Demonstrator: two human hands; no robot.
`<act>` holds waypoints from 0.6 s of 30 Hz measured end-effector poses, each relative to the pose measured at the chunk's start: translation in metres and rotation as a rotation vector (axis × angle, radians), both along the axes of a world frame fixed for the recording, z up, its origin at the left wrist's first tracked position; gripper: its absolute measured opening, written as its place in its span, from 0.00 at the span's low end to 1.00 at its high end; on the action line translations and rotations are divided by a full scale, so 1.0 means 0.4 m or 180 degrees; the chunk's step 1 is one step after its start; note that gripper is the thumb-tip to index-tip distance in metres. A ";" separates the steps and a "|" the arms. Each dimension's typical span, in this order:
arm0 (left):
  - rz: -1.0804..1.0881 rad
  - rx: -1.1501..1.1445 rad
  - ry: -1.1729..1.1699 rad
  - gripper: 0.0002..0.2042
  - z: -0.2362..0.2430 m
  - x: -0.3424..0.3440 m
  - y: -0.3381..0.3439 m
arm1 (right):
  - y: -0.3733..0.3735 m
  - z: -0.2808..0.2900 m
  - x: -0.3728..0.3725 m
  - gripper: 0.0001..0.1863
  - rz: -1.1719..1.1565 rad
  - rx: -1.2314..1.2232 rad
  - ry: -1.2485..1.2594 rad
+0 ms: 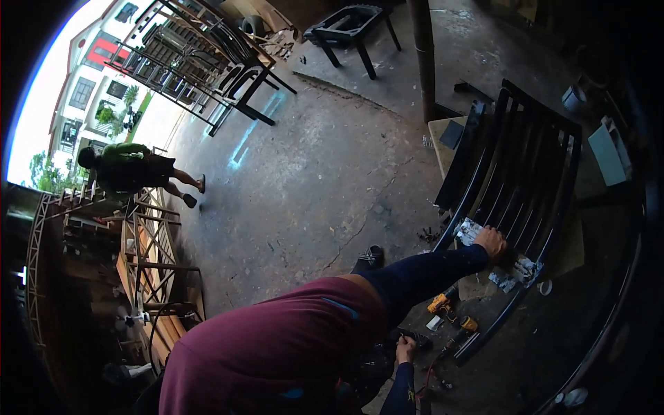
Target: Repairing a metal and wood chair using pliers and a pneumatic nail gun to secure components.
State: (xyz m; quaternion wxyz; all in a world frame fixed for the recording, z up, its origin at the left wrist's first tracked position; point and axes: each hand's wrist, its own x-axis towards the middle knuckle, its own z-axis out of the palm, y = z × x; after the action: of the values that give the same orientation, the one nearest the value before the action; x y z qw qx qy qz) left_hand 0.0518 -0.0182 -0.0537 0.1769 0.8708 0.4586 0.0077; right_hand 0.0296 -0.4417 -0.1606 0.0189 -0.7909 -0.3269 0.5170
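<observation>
My left hand reaches across to a black slatted chair back lying tilted on a low support. Its fingers are closed over a crosspiece mottled white and grey, which runs between the two curved side rails. Closer to my body, my right hand is low and closed. Something small and dark shows at its fingertips, too small to name. By my right hand, a yellow-and-black power drill lies on the floor, with a second yellow-and-black tool beside it.
A stack of chair frames stands at the back left, near a person in green. A dark stool-like frame and a post are farther back. Wooden boards and metal trusswork line the left side.
</observation>
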 end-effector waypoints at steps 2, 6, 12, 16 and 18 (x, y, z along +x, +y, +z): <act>0.0089 -0.0110 0.0022 0.13 -0.028 -0.045 0.056 | 0.062 0.016 -0.055 0.14 -0.0189 0.0161 0.0421; -0.0229 0.0822 0.0273 0.13 -0.034 -0.125 0.032 | 0.145 0.046 -0.162 0.09 -0.0175 0.0696 0.0202; -0.0940 0.0247 0.0845 0.38 0.129 -0.084 0.099 | 0.084 -0.075 -0.139 0.02 -0.0537 0.1693 -0.0554; -0.0126 0.0148 -0.0608 0.49 0.208 -0.181 0.061 | 0.041 -0.130 -0.073 0.02 -0.0357 0.1025 -0.0917; 0.0215 0.0125 -0.1404 0.42 0.235 -0.358 0.030 | 0.024 -0.149 0.005 0.05 -0.0174 0.0533 -0.0914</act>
State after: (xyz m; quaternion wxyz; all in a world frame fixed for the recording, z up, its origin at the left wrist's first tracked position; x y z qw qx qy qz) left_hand -0.0913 -0.0063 0.0405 0.2555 0.8355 0.4374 0.2128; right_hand 0.0314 -0.4319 -0.2200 0.0519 -0.8609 -0.3465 0.3689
